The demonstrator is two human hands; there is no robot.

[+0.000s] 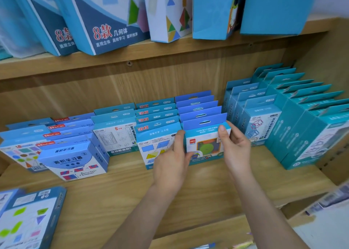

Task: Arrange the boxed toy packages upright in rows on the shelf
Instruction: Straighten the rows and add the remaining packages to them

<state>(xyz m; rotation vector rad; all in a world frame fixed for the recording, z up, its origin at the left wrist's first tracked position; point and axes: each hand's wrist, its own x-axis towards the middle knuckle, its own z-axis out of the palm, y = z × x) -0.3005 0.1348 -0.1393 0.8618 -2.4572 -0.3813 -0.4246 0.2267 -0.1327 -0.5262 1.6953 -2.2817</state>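
Observation:
On the wooden shelf (198, 188), small blue boxed toy packages stand upright in several rows running front to back. Both hands hold the front box (204, 139) of the middle row, a blue package with a green and orange picture. My left hand (171, 161) grips its left edge with the thumb up along the side. My right hand (237, 146) grips its right edge, thumb on the front face. Directly left of it stands a box with blue and yellow shapes (153, 146), the front of its own row.
Taller teal boxes (302, 127) fill the right end of the shelf against the side panel. Rows of blue boxes (73, 158) stand at the left. A box (28, 216) lies flat at the lower left. Large boxes (105, 22) lean on the upper shelf.

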